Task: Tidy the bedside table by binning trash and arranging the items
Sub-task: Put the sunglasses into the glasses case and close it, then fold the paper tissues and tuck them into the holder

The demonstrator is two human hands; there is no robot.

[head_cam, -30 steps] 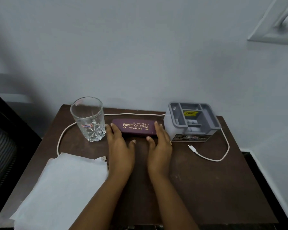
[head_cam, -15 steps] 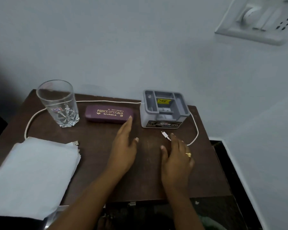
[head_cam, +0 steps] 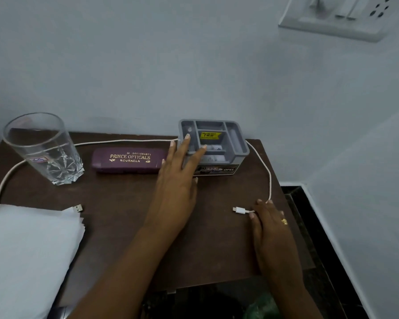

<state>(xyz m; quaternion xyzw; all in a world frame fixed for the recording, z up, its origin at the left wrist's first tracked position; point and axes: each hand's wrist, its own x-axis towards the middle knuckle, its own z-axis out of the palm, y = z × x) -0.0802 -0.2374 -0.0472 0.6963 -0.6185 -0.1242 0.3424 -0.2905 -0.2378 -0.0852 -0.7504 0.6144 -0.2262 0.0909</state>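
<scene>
On the dark brown bedside table (head_cam: pixel 124 217) stand a clear glass (head_cam: pixel 44 150), a maroon spectacle case (head_cam: pixel 127 160) and a grey compartment organiser (head_cam: pixel 238 147) in a row along the back. A white cable (head_cam: pixel 269 176) loops behind them; its USB plug (head_cam: pixel 78 208) lies at the left. My left hand (head_cam: pixel 179 183) is open, its fingers stretched over the organiser's left side. My right hand (head_cam: pixel 271 229) lies flat, fingertips resting on the cable just behind its white connector (head_cam: pixel 238 210). A stack of white paper (head_cam: pixel 28 252) covers the table's front left corner.
The wall rises directly behind the table, with a switchboard (head_cam: pixel 332 19) high at the right. Dark floor (head_cam: pixel 309 215) drops away past the table's right edge. Something green (head_cam: pixel 263 305) shows below the front edge.
Both hands left the spectacle case. My left hand moved right onto the organiser; my right hand moved right and down onto the cable's connector end. The view shifted right.
</scene>
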